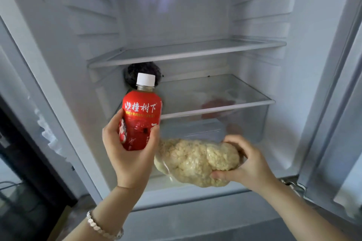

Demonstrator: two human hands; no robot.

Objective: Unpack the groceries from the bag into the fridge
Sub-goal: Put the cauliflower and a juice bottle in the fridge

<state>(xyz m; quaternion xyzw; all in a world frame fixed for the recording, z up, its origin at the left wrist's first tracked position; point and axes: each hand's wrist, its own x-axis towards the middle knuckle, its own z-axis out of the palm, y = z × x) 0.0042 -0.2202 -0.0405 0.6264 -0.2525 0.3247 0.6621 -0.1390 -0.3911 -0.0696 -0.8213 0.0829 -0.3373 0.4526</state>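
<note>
The fridge (254,6) stands open before me. My left hand (131,154) grips a red-labelled drink bottle (141,119) with a white cap, upright, in front of the lower glass shelf (225,107). My right hand (248,164) holds a clear plastic bag of pale yellow crumbly food (195,160) just in front of the clear drawer (205,129) at the fridge's bottom. The grocery bag is not in view.
A dark round bundle (133,72) sits at the back left of the lower shelf, behind the bottle. The middle glass shelf (186,53) is above it. Something reddish (217,105) shows through the lower shelf. The fridge door (337,123) stands open at right.
</note>
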